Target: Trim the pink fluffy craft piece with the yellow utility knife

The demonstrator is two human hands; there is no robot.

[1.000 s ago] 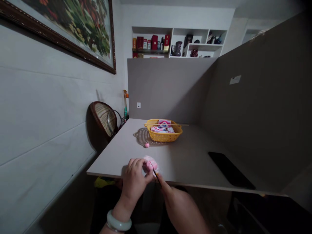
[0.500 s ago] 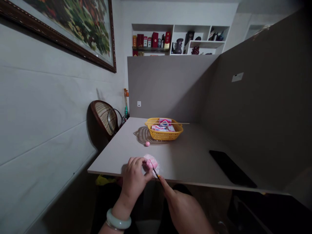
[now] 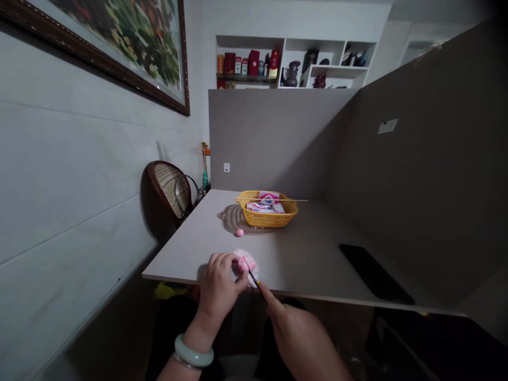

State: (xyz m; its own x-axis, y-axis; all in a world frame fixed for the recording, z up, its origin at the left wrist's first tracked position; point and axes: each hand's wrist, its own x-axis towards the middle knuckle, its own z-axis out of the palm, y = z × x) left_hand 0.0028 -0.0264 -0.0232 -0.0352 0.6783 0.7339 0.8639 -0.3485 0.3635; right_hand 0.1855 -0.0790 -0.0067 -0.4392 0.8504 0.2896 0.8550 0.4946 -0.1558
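A lump of pink clay (image 3: pixel 250 261) lies on a thin, whitish sheet (image 3: pixel 240 253) near the table's front edge. My left hand (image 3: pixel 220 280) pinches its left side between thumb and fingers. My right hand (image 3: pixel 293 333) is closed around a slim dark knife (image 3: pixel 256 280) with a bit of yellow by the index finger. The knife's tip sits in a dark slit across the top of the lump. Farther back rests a small pink clay ball (image 3: pixel 239 233), apart from both hands. Most of the knife's handle is hidden in my right hand.
A yellow basket (image 3: pixel 270 219) of small packets stands behind the ball, with a thin stick (image 3: pixel 299 200) across its rim. A flat black object (image 3: pixel 373 272) lies on the table (image 3: pixel 186 254) at right. Grey panels (image 3: pixel 270 137) border the back and right side.
The view has shifted very slightly. Both hands keep almost the same place, with the knife still in the slit of the clay.
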